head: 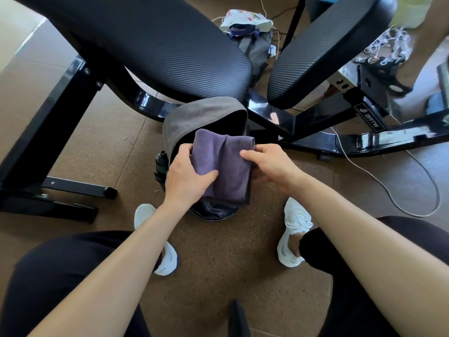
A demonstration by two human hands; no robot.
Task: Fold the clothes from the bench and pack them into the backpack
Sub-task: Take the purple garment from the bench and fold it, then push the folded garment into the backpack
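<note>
A folded purple cloth (pixel 224 164) sits over the open mouth of a grey backpack (pixel 194 117) that stands on the floor between my feet. My left hand (pixel 185 176) grips the cloth's left edge, thumb on top. My right hand (pixel 269 164) holds its right edge, thumb on top and fingers underneath. The far end of the cloth dips into the dark opening. A dark bottle (pixel 161 162) stands in the backpack's left side pocket. The black padded bench (pixel 150 42) stretches across the top of the view, its pads bare.
The bench's black steel frame (pixel 279 117) runs behind the backpack and out to both sides. A second grey bag with a patterned cloth (pixel 250 27) lies beyond the bench. A white cord (pixel 379 181) loops over the brown floor at right. Another person's sandalled foot (pixel 398 81) stands at the upper right.
</note>
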